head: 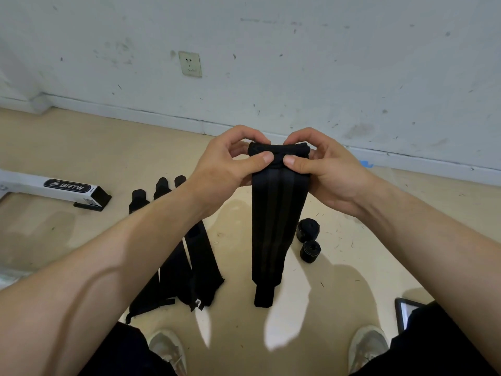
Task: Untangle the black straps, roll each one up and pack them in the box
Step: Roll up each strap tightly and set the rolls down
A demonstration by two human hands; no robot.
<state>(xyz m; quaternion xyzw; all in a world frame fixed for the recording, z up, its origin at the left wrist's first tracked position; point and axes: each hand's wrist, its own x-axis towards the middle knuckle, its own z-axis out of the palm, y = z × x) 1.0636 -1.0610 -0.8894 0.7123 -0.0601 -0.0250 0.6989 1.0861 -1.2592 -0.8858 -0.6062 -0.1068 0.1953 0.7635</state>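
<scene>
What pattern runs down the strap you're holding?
The strap is black with faint lengthwise stripes; head view.

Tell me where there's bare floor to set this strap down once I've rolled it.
Bare floor opens right of the two rolled straps, and again between the white box and the wall. Crowded: only a narrow strip separates the flat straps from the held strap that your left hand and right hand pinch.

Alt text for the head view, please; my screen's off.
Left hand and right hand pinch the rolled top of a black strap that hangs down. Two rolled straps lie on the floor to its right, loose straps to its left.
</scene>
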